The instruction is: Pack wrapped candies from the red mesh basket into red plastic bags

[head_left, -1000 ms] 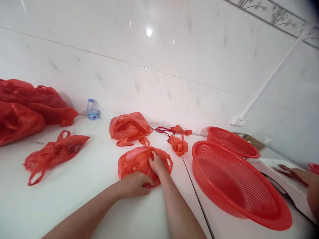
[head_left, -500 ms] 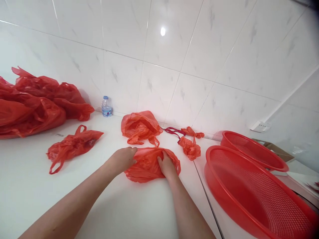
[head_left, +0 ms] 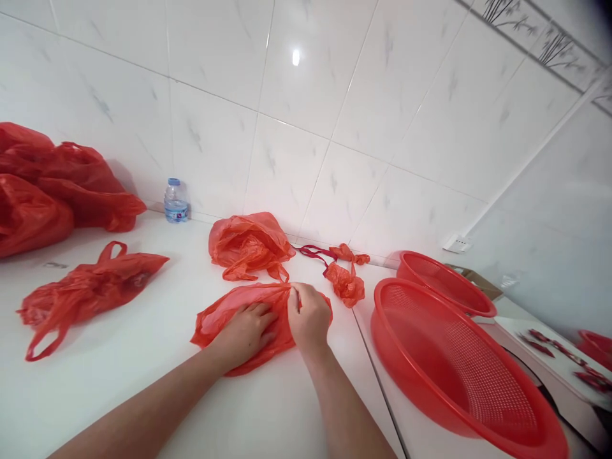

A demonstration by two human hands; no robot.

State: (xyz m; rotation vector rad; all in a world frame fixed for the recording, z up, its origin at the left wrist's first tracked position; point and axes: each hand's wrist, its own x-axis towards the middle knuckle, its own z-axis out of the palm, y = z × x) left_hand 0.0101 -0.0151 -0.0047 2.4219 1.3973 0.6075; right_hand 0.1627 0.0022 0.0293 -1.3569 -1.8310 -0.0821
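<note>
A red plastic bag (head_left: pixel 217 319) lies spread out on the white table (head_left: pixel 258 421) in front of me. My right hand (head_left: pixel 310 317) is closed round its upper edge, at the bag's right end. My left hand (head_left: pixel 246 335) rests on the bag with stretched fingers, pressing into the film; its fingertips touch the bag near the middle. Just behind sits another crumpled red bag (head_left: pixel 253 245), apart from my hands. To the left lies a red bag with loop handles (head_left: pixel 95 287), gathered up round something I cannot make out.
A big pile of red bags (head_left: pixel 71 185) fills the far left. By the tiled wall stands a small water bottle (head_left: pixel 175 203). Small crumpled red bags (head_left: pixel 345 285) and a dark red strap (head_left: pixel 313 251) lie behind right. Red mesh baskets (head_left: pixel 411 382) take up the right side.
My right hand has come out of the bag and grips its upper edge. The left hand has let go of the edge and lies on the bag. The view has turned right.
</note>
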